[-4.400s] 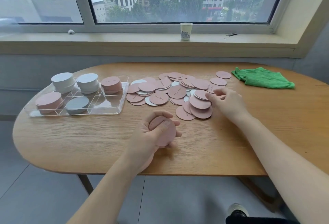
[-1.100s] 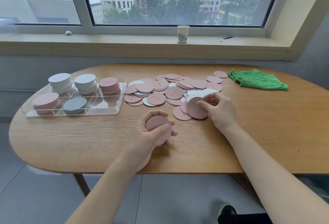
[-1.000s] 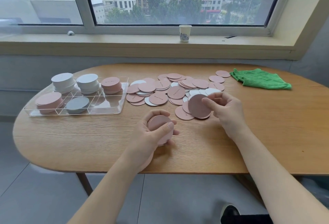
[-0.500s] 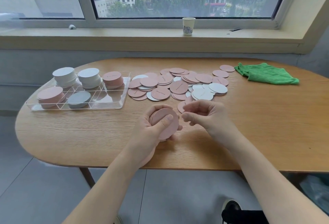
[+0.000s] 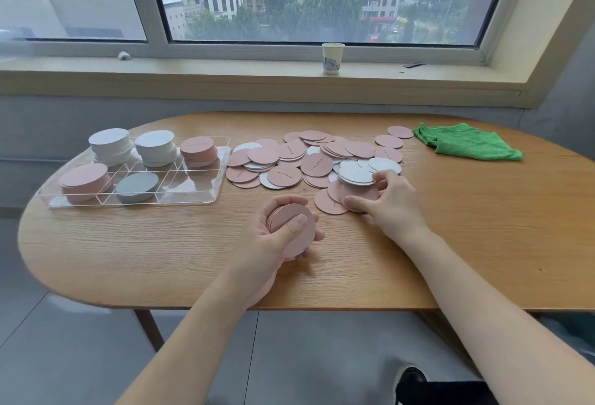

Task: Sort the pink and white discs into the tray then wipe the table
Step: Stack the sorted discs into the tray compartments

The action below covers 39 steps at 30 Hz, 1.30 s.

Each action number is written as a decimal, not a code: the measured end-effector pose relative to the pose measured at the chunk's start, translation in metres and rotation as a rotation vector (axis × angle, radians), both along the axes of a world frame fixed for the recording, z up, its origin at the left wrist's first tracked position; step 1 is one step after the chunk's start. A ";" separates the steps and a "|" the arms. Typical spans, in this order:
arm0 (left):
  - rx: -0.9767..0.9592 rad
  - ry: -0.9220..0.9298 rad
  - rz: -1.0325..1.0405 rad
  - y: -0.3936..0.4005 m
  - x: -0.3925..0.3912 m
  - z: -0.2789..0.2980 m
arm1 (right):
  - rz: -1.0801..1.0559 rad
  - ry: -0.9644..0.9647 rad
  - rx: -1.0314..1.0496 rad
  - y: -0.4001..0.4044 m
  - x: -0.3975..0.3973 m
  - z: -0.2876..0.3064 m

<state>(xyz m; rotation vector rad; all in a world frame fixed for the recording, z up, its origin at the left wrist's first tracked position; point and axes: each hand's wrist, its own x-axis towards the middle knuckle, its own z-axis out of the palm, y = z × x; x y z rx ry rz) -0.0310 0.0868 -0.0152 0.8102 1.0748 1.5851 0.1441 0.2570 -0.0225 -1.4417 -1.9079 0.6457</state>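
Observation:
My left hand (image 5: 277, 237) grips a stack of pink discs (image 5: 294, 227) just above the table's front middle. My right hand (image 5: 391, 201) reaches into the near edge of the loose pile of pink and white discs (image 5: 315, 160); its thumb and fingers pinch a pink disc (image 5: 360, 193) that lies under a few white ones. A clear tray (image 5: 206, 189) at the left holds two white stacks (image 5: 111, 143), two pink stacks (image 5: 84, 179) and one grey-looking stack (image 5: 136, 185). A green cloth (image 5: 463, 145) lies at the back right.
The oval wooden table (image 5: 483, 243) has bare wood at the front and right. A paper cup (image 5: 332, 57) stands on the windowsill behind. A shoe (image 5: 410, 379) shows below the table's front edge.
My right hand added a pink disc to the left hand's stack, then moved back to the pile and took hold of another pink disc. The left hand stayed put.

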 end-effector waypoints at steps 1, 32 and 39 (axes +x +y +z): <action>0.003 -0.001 0.000 0.000 0.000 0.000 | -0.004 0.012 0.018 -0.001 0.000 0.000; 0.077 0.017 0.185 0.000 0.003 0.001 | 0.530 0.761 -0.409 -0.058 0.017 0.007; 0.104 0.036 0.049 -0.002 0.004 0.001 | 0.551 0.692 -0.284 -0.084 -0.012 0.007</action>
